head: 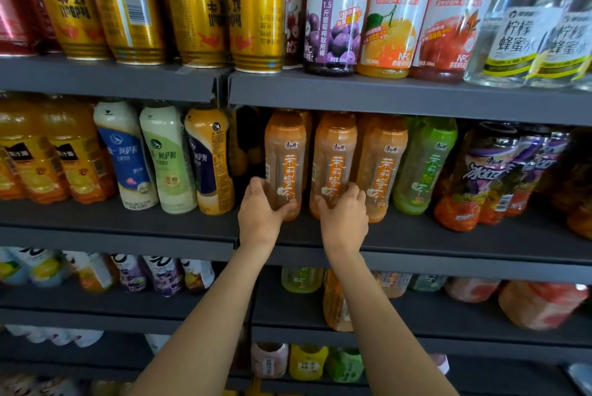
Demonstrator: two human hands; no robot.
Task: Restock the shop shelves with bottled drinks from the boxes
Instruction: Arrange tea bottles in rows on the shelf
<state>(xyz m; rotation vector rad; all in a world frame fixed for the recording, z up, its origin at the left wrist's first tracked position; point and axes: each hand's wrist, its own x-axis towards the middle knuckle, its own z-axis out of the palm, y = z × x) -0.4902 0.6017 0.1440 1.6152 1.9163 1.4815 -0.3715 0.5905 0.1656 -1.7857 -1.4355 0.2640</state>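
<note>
Left hand wrapped round orange tea bottle; right hand round its right-hand neighbour. Risk: nudging third bottle rightward into green bottle.

Three tea bottles stand side by side on the middle shelf: the left bottle, the middle bottle, the right bottle; milk-tea bottles to their left, cans on the shelf above

Dark grey shelves. Amber tea bottles with orange-and-white label strips, centre; green bottle at 3 o'clock; gold cans with navy bands at 11 o'clock; yellow-orange juice bottles at 9 o'clock.
</note>
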